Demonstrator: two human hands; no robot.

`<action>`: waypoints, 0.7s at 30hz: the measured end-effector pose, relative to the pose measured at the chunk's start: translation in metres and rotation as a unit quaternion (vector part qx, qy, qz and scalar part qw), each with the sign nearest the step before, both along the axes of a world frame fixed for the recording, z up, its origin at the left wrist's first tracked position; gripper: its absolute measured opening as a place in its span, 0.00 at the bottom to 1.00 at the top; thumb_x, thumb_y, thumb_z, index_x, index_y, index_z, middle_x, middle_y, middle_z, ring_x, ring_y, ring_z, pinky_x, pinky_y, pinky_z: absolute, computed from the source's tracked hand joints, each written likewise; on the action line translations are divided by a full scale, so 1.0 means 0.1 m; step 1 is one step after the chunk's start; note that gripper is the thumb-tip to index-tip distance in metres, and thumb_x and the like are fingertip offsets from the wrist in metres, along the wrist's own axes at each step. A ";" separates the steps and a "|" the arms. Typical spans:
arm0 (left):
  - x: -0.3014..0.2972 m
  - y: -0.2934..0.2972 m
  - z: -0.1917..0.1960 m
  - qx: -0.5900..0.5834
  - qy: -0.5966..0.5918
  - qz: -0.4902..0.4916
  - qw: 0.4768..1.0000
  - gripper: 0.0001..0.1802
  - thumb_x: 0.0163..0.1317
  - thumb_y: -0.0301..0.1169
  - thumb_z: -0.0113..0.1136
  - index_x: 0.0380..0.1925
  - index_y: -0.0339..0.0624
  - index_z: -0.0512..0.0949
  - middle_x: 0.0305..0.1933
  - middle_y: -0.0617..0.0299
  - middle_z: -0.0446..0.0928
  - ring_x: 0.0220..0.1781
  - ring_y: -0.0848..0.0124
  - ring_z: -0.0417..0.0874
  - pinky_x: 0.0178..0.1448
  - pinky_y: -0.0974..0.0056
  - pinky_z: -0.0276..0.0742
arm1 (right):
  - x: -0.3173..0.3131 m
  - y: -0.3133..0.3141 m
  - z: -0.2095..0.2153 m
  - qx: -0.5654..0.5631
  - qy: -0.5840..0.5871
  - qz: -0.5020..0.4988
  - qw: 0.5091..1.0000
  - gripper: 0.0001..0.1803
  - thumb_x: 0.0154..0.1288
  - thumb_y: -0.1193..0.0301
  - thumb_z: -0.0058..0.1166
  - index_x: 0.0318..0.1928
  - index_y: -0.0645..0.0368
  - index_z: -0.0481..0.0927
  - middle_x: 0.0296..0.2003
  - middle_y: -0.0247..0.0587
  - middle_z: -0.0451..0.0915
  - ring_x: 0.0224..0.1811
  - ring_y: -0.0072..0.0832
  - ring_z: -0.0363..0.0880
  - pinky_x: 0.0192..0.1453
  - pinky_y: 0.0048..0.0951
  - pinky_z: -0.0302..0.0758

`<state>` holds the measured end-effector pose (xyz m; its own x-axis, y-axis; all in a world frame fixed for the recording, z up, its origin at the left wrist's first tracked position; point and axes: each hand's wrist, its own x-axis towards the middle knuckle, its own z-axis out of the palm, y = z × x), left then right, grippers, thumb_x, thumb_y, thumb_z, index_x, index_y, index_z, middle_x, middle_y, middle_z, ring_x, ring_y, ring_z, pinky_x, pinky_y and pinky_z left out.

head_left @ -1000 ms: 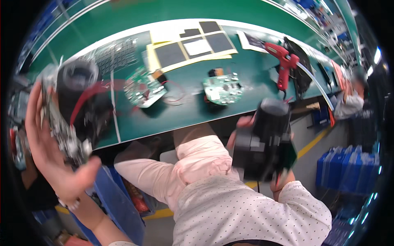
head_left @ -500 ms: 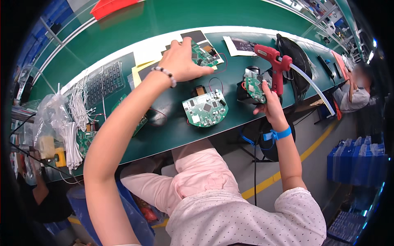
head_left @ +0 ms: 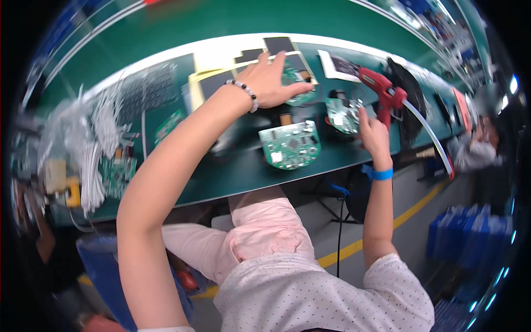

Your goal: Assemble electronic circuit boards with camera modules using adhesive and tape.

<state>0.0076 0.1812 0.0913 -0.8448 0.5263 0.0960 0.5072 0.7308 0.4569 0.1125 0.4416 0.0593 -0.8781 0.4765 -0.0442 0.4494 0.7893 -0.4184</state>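
Observation:
My left hand (head_left: pixel 270 83) is stretched over the far middle of the bench, fingers spread. Its thumb and fingertips are around a green circuit board (head_left: pixel 298 94), which is partly covered by the hand. My right hand (head_left: pixel 373 134) is at the right edge of another green circuit board (head_left: pixel 344 116). One raised digit touches that edge; the other fingers are curled and partly hidden, with some blur. Between the hands and nearer to me lies a third circuit board (head_left: pixel 290 146) with a rounded front edge. A red glue gun (head_left: pixel 381 91) is just beyond my right hand.
Dark pads and yellow-edged sheets (head_left: pixel 213 80) lie under and beside my left arm. To the left are bundled white cables (head_left: pixel 94 177), plastic bags (head_left: pixel 72 127) and more boards (head_left: pixel 119 174). A black bag (head_left: pixel 409 105) is behind the glue gun. Another person (head_left: pixel 478 144) sits far right.
My left hand has moved slightly right with its board. The right-hand board now appears flatter and slightly farther left on the bench. The whole view has shifted and blurred.

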 end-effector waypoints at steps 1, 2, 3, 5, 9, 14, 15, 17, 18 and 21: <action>0.07 -0.21 0.08 0.013 0.018 0.013 1.000 0.49 0.49 0.62 0.51 0.58 0.31 0.55 0.56 0.38 0.61 0.58 0.49 0.65 0.60 0.58 0.62 | 0.01 -0.06 -0.01 0.050 -0.010 -0.007 0.999 0.36 0.60 0.42 0.30 0.31 0.62 0.79 0.26 0.56 0.77 0.35 0.48 0.76 0.42 0.38 0.71; 0.23 -0.46 0.25 0.066 0.060 -0.004 0.996 0.44 0.51 0.58 0.51 0.56 0.31 0.58 0.55 0.41 0.62 0.58 0.51 0.66 0.60 0.58 0.62 | 0.09 -0.17 0.07 0.053 -0.023 -0.048 0.997 0.33 0.60 0.44 0.33 0.37 0.61 0.79 0.31 0.60 0.76 0.40 0.52 0.73 0.44 0.38 0.70; 0.45 -0.72 0.43 0.112 0.106 -0.015 0.988 0.40 0.53 0.55 0.52 0.55 0.32 0.61 0.55 0.43 0.64 0.57 0.53 0.66 0.59 0.58 0.62 | 0.25 -0.29 0.21 0.069 0.030 -0.057 0.996 0.27 0.59 0.49 0.41 0.40 0.60 0.79 0.32 0.55 0.78 0.38 0.44 0.77 0.42 0.36 0.71; 0.81 -1.30 0.52 0.217 0.256 -0.007 0.942 0.31 0.52 0.45 0.58 0.49 0.33 0.67 0.51 0.50 0.69 0.50 0.58 0.73 0.52 0.61 0.69 | 0.56 -0.21 0.18 -0.063 0.339 0.072 0.936 0.12 0.61 0.71 0.46 0.43 0.61 0.78 0.31 0.42 0.80 0.32 0.25 0.76 0.36 0.26 0.73; 2.02 -2.46 0.15 0.344 0.358 0.195 0.846 0.15 0.49 0.23 0.54 0.40 0.35 0.73 0.40 0.57 0.74 0.33 0.71 0.76 0.35 0.71 0.72 | 0.97 -1.06 0.61 -0.034 0.539 0.198 0.818 0.14 0.63 0.73 0.42 0.41 0.75 0.72 0.20 0.44 0.71 0.18 0.26 0.66 0.25 0.26 0.69; 3.67 -2.88 -0.95 0.262 0.146 0.509 0.807 0.18 0.48 0.19 0.55 0.42 0.37 0.72 0.45 0.55 0.71 0.37 0.68 0.76 0.39 0.70 0.74 | 1.06 -2.48 0.16 -0.202 0.362 0.575 0.705 0.11 0.59 0.78 0.43 0.41 0.74 0.66 0.16 0.43 0.67 0.16 0.27 0.63 0.21 0.25 0.62; 3.92 -2.90 -1.19 0.297 0.126 0.579 0.749 0.17 0.48 0.19 0.55 0.41 0.36 0.73 0.45 0.56 0.71 0.37 0.69 0.76 0.38 0.71 0.73 | 1.12 -2.62 0.11 -0.256 0.324 0.574 0.707 0.12 0.58 0.79 0.43 0.42 0.72 0.67 0.16 0.42 0.68 0.15 0.27 0.63 0.20 0.24 0.61; 4.24 -2.88 -1.47 0.386 0.115 0.662 0.632 0.14 0.53 0.19 0.53 0.42 0.36 0.72 0.45 0.57 0.71 0.36 0.74 0.75 0.36 0.74 0.72 | 1.16 -2.78 0.14 -0.243 0.306 0.616 0.684 0.13 0.56 0.79 0.43 0.43 0.69 0.69 0.16 0.40 0.69 0.14 0.27 0.63 0.20 0.24 0.61; 4.26 -2.88 -1.58 0.379 0.108 0.667 0.633 0.12 0.55 0.20 0.52 0.42 0.36 0.71 0.45 0.58 0.71 0.36 0.75 0.75 0.36 0.74 0.71 | 1.19 -2.79 0.16 -0.239 0.293 0.614 0.693 0.13 0.56 0.79 0.44 0.43 0.69 0.69 0.15 0.40 0.69 0.13 0.27 0.64 0.20 0.24 0.62; 4.05 -2.70 -1.89 0.450 0.044 0.649 0.612 0.13 0.55 0.21 0.52 0.42 0.36 0.71 0.46 0.58 0.70 0.37 0.73 0.75 0.38 0.73 0.72 | 1.27 -2.84 0.14 -0.184 0.302 0.578 0.736 0.14 0.44 0.84 0.45 0.37 0.66 0.72 0.14 0.39 0.70 0.14 0.29 0.67 0.21 0.24 0.66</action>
<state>0.4128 -0.0888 -0.0982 -0.4666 -0.8816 -0.0717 -0.1826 0.0166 0.9830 0.2396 0.1572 0.0734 -0.6004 -0.5500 0.5805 -0.7879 0.2829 -0.5469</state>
